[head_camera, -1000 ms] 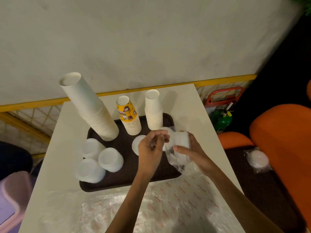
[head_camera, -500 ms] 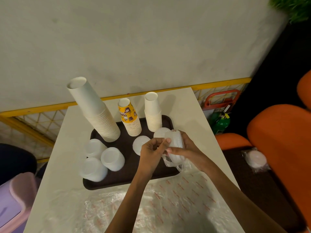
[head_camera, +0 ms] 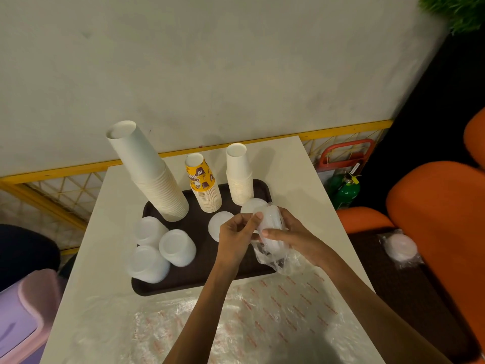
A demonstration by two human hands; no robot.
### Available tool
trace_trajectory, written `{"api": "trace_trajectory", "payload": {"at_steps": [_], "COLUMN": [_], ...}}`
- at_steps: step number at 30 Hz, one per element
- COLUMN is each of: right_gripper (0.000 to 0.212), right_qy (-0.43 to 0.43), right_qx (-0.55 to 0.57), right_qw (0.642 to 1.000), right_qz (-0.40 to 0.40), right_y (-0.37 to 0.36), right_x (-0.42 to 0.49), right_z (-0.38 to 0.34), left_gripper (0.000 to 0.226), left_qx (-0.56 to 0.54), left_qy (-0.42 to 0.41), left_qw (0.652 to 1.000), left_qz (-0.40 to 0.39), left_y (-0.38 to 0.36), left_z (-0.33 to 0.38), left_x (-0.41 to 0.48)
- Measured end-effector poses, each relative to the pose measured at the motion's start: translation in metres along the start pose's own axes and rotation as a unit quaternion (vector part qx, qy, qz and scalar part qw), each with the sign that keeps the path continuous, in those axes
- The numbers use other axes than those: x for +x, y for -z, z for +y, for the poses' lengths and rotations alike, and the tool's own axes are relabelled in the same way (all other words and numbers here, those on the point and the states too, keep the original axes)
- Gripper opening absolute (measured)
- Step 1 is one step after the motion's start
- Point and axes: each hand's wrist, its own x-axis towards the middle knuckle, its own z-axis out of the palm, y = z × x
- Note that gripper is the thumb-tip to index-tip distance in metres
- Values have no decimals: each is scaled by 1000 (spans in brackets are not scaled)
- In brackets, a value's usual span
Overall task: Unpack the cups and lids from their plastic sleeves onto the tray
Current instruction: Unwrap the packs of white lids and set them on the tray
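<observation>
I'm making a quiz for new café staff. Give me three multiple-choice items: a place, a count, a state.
1. Where does the yellow cup stack stand? A) between the tall white stack and the short white stack, on the tray B) on the orange chair C) on the floor
2. How many cup stacks stand on the tray? A) two B) three C) five
3. The lid stack in the right hand is: A) bare B) partly in its plastic sleeve C) on the tray
Answers: 1A, white stacks flank it; 2B, two white, one yellow; 3B, the sleeve hangs crumpled below the hand.
</observation>
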Motion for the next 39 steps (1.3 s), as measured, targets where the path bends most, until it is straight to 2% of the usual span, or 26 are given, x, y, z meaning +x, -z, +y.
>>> {"api": "trace_trajectory", "payload": {"at_steps": [1,2,5,7,13,20,23,26,29,32,35,39], "right_gripper": [105,109,68,64,67,85,86,85,87,89,91,89], "right_qy": [2,2,-16,-18,-17,-25,-26,-22,-28,-36,-47,-41], "right_qx": [20,32,-1,-30,-20,-111,-152,-124,-172,-170,-150,-112], "right_qw": [1000,999,1000,999,1000,992,986,991,982,982,984,987], "right_qz": [-6,-15,-1,16,12,55,67,50,66,69,81,104], "right_y": [1,1,-3,-5,-6,-13,-14,-15,-17,-18,-11,-1], "right_x": [2,3,6,10,14,23,24,28,30,35,38,42], "right_z": [2,3,5,6,11,14,12,14,20,26,31,34], "left_gripper": [16,16,15,15,14,13,16,13,23,25,14,20], "left_qx": [-2,-2,-3,1,2,-10,11,34,92,117,90,1], "left_qy": [1,4,16,27,64,101,98,108,114,115,123,137], "left_qw": [1000,1000,1000,999,998,995,995,993,989,986,986,980], "left_qz": [2,5,14,19,15,11,6,20,26,38,68,143], "left_y": [0,1,4,8,18,18,21,24,23,24,34,55], "left_z": [0,0,-2,-5,-10,-14,-18,-22,-23,-23,-23,-31], "left_x": [0,0,1,2,4,3,4,8,11,17,27,48]}}
